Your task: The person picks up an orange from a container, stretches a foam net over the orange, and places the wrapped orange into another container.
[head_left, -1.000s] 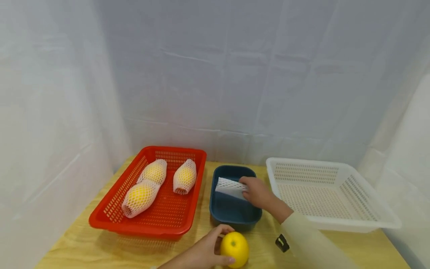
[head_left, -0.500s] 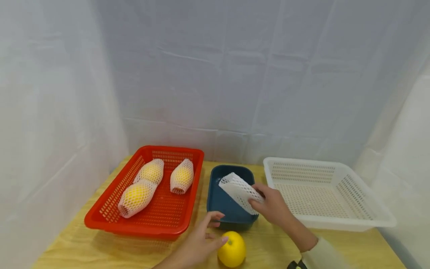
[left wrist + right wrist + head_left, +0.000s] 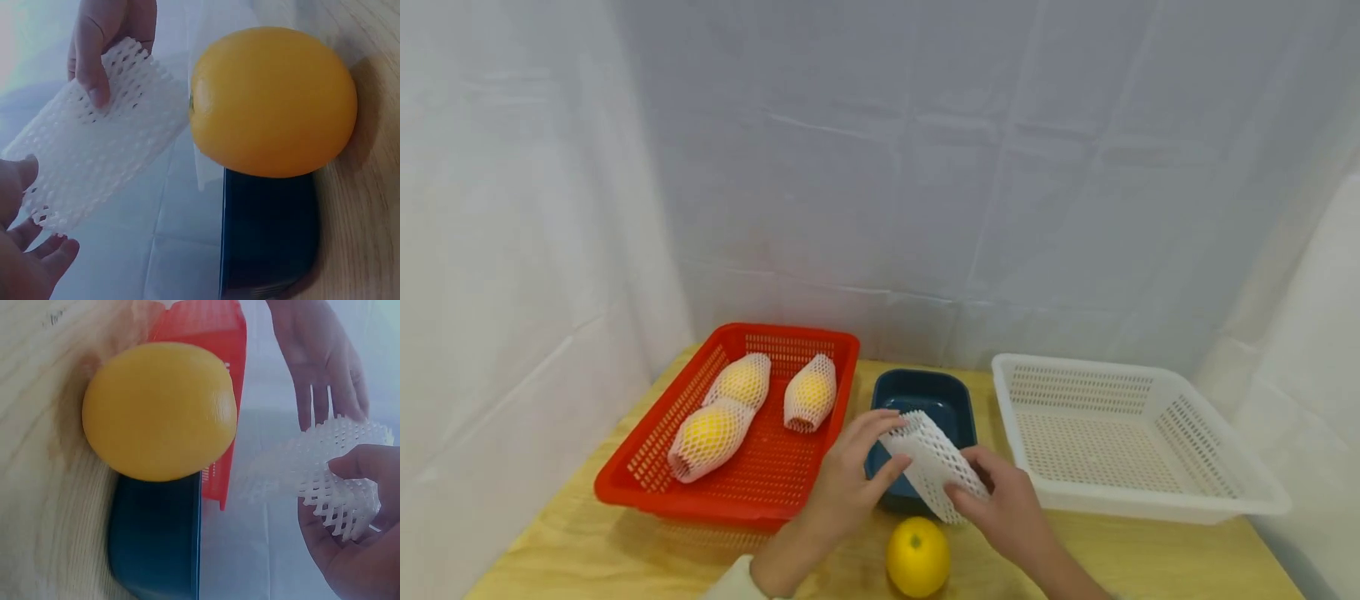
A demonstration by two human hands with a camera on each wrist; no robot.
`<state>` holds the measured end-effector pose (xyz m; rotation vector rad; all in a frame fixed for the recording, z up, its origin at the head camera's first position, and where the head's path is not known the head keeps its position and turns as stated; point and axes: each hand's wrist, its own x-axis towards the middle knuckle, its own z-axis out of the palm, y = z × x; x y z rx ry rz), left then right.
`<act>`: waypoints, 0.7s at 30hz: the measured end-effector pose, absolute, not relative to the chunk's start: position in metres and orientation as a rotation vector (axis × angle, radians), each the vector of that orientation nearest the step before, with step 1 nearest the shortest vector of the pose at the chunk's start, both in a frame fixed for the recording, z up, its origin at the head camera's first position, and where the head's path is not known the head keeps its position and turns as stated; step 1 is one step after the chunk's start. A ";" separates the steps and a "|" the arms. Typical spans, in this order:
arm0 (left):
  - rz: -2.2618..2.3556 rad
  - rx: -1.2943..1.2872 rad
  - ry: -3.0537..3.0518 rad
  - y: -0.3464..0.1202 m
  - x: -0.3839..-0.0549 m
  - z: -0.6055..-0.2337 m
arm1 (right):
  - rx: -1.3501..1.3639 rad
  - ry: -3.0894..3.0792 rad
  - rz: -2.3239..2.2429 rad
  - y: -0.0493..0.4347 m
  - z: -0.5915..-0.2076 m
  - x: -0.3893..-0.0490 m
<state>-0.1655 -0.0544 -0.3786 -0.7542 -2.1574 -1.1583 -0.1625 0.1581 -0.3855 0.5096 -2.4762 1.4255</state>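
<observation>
Above the near end of the dark blue bin, a white foam net sleeve [image 3: 934, 467] slants between both hands. My right hand [image 3: 1003, 508] pinches its lower right end, thumb in front. At the upper left end, my left hand [image 3: 848, 479] has its thumb and fingertips on either side of the sleeve's mouth, as the left wrist view [image 3: 28, 244] also shows. A bare yellow orange [image 3: 917, 557] rests on the table just below the sleeve, touched by neither hand. Both wrist views show this orange [image 3: 159, 412] close up beside the bin [image 3: 156, 537].
To the left stands a red basket [image 3: 842, 375] holding 3 yellow fruits in foam nets [image 3: 711, 437]. The blue bin [image 3: 880, 387] sits in the middle, and a white basket [image 3: 1150, 500] is on the right. White sheeting [image 3: 880, 167] surrounds the wooden table [image 3: 572, 550].
The right hand has drawn the foam net sleeve up out of the blue bin and toward the person. The left hand has let go of the orange and moved up to the sleeve's other end.
</observation>
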 end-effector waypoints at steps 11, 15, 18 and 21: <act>-1.386 -0.775 -2.053 -0.055 -0.169 -0.388 | 0.648 -2.489 1.526 0.167 -0.371 -0.153; -1.617 -0.727 -2.111 -0.058 -0.166 -0.383 | 0.802 -2.415 1.648 0.181 -0.353 -0.162; -1.857 -0.682 -2.159 -0.060 -0.162 -0.375 | 0.961 -2.333 1.876 0.187 -0.343 -0.174; -2.122 -0.678 -2.150 -0.062 -0.158 -0.370 | 1.118 -2.281 2.094 0.184 -0.341 -0.181</act>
